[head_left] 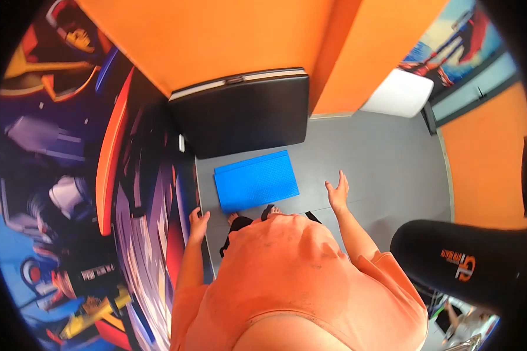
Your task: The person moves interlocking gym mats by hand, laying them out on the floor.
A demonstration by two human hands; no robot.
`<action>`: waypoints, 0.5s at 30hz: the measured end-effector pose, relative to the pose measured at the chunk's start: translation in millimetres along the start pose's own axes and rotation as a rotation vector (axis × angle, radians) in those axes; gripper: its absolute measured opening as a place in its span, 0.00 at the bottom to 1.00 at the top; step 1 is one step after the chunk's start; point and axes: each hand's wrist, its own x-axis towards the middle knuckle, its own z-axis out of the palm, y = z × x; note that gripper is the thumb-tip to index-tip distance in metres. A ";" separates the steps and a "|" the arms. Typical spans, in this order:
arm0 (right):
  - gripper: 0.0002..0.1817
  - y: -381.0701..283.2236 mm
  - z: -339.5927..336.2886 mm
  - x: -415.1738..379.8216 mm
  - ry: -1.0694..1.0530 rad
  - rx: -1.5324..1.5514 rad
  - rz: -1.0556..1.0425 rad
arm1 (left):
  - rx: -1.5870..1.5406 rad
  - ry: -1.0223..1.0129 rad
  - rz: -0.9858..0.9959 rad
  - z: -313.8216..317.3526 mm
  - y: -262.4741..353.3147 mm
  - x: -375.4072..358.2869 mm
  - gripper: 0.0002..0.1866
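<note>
A blue folded mat (256,182) lies on the grey floor just ahead of my feet. My left hand (199,223) hangs at my side by the mural wall, fingers apart and holding nothing. Out to the other side, over the floor, my right hand (338,192) is raised with its thumb and fingers spread, also holding nothing. Both hands are apart from the mat, one on either side of it. Beneath the hem of my orange shirt (287,275), part of my bare feet shows near the mat's close edge.
A large black padded panel (240,117) leans on the orange wall behind the mat. Farther right stands a white board (399,93). A black punching bag (451,263) is close on my right. The mural wall (70,175) runs along my left.
</note>
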 end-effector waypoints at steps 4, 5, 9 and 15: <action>0.40 5.4 -18.2 -16.8 0.101 0.143 -0.027 | -0.370 -0.062 0.094 0.0 21.5 15.0 0.32; 0.37 6.1 -25.2 -18.9 0.125 0.169 -0.031 | -0.351 -0.101 0.128 -0.3 32.9 19.4 0.32; 0.31 18.7 -42.9 -57.4 0.217 0.206 0.096 | -0.417 -0.248 0.023 -11.5 57.7 17.1 0.27; 0.27 100.9 -14.1 -145.4 0.281 0.528 0.525 | -0.300 -0.374 -0.014 -33.8 64.8 65.6 0.24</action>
